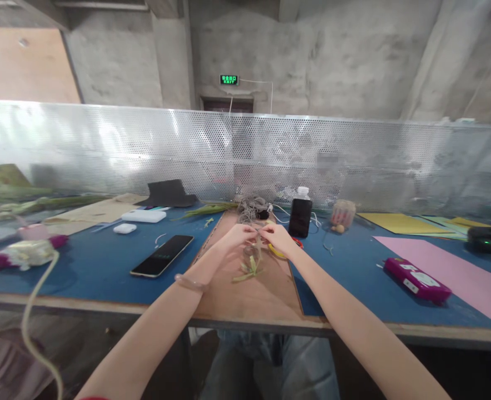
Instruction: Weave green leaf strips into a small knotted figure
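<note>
My left hand [240, 236] and my right hand [277, 239] meet over a brown board [270, 294], close together with fingertips pinched. Something thin seems to be between them, too small to make out. Just beyond the fingers lies a tangled bundle of grey cord [251, 208]. Pale green plant strips [251, 268] rest on the board below my hands. Beside my right hand, partly behind it, a yellow loop [277, 251] and a red loop [299, 243] show, perhaps scissor handles.
A phone [163, 255] lies left of the board. On the right are an upright black phone [300, 218] before a bottle, a clear jar [344, 212], pink paper [449, 266] and a purple pack [416, 279]. A perforated metal screen [145, 147] stands behind the blue table.
</note>
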Available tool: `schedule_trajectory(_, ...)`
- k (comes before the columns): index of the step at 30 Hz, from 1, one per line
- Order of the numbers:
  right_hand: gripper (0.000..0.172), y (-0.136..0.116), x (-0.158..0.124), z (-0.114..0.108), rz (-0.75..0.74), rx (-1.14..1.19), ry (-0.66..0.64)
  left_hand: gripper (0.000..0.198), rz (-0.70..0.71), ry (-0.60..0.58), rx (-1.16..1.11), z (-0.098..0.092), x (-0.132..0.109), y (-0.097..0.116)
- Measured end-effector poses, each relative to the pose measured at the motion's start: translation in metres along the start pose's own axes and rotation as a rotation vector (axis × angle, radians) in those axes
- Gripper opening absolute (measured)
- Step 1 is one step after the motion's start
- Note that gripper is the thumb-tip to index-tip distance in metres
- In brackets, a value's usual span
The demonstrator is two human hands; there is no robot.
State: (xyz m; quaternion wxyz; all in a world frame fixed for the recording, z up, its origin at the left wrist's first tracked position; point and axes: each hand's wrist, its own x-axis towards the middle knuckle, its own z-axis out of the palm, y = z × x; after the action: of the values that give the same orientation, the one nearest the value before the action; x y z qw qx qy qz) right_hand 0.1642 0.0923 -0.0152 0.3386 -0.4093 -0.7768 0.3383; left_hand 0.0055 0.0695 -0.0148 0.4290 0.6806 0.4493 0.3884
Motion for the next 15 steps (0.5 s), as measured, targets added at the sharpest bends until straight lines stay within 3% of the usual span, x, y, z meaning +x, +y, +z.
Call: schedule_trajectory(15,0.023,0.0015,-0.0001,-0.0021,-0.124,-0.173,0.01,0.025,-0.015,-0.003,-0.093,0.0016,-0.0029,0.0016)
